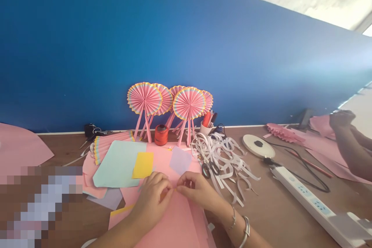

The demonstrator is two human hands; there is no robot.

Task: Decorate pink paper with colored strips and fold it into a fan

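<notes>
My left hand and my right hand meet over a pink paper sheet near the table's front. Both have their fingertips pinched together on a small thin piece between them, too small to name. The right wrist wears silver bracelets. Just beyond the hands lie a yellow paper rectangle, a pale lilac square and a light green sheet.
Several pink pleated paper fans stand against the blue wall. A red thread spool, a heap of white paper strips, scissors, a white power strip and a round white disc are nearby. Another person's arm reaches in at right.
</notes>
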